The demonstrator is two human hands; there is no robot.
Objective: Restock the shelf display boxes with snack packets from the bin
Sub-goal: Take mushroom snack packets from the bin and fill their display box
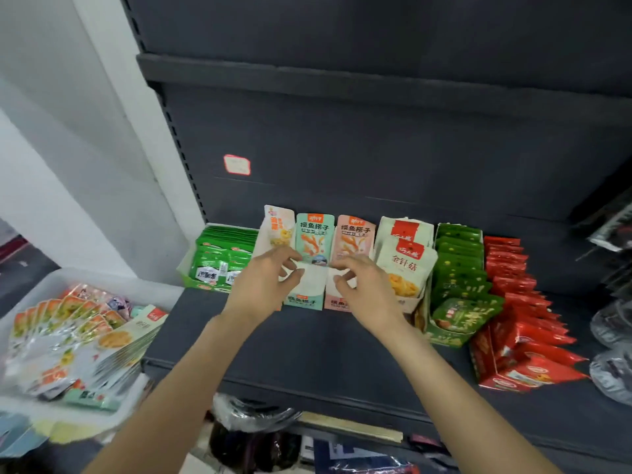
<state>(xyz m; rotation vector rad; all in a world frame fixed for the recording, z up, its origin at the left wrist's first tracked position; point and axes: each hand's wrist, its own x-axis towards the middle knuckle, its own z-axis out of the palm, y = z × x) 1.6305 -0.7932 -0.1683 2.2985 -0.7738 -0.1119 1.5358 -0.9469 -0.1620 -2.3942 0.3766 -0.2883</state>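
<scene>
— What's in the boxes on the shelf [307, 343]?
— Six boxes in a row, all with upright packets. The teal box [309, 289] and pink box [337, 295] stand side by side mid-row.
— And the bin [41, 285]?
— On the left, full of fanned snack packets [68, 323].
— The hands?
— Left hand [263, 282] pinches the teal box's white flap, right hand [366, 285] pinches the pink box's flap, fingers curled.
</scene>
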